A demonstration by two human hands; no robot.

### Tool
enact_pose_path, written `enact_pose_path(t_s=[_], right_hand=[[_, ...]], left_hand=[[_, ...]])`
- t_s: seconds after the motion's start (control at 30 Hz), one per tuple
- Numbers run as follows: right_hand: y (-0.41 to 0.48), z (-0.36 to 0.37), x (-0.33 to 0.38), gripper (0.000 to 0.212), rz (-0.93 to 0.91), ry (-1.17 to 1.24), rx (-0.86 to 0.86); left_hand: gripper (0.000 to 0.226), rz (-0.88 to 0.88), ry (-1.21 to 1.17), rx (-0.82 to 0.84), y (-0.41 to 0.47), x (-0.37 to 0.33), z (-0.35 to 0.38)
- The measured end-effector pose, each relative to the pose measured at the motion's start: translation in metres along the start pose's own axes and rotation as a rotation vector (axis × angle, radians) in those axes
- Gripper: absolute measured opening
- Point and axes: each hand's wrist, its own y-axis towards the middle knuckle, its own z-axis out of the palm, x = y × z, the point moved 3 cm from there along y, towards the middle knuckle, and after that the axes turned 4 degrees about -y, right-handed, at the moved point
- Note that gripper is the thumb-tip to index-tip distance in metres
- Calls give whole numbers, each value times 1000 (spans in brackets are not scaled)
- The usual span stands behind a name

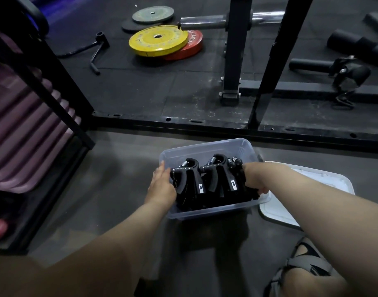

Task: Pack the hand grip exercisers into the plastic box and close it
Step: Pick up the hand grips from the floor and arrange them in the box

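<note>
Head view: a clear plastic box (205,146) sits on the grey floor (119,179), and a bunch of black hand grip exercisers (207,181) stands inside it, spring ends up. The left hand (162,186) lies flat against the bunch's left side with fairly straight fingers. The right hand (253,179) curls its fingers round the bunch's right end. The lid (307,189) lies on the floor just beside the box, to the right. Weight plates (158,40) lie well beyond.
</note>
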Motion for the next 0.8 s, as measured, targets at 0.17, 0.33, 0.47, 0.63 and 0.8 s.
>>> enact_pose_path(t_s=[0.17,0.33,0.47,0.63,0.8], right_hand=[[-1,-2,-4,28,17,38,7],[6,3,4,28,-3,39,-72],[6,5,11,22,8,-57,-57],[7,0,5,27,-6,25,44],[16,3,-4,14,-8,140,21]], left_hand=[[65,-16,28,0,-1,-2,-1],[63,-9,71,-26,-4,-3,0],[64,-12,74,-38,-6,-4,1],[63,-3,66,-56,-6,-4,3],[60,-8,61,-53,-7,-2,3]])
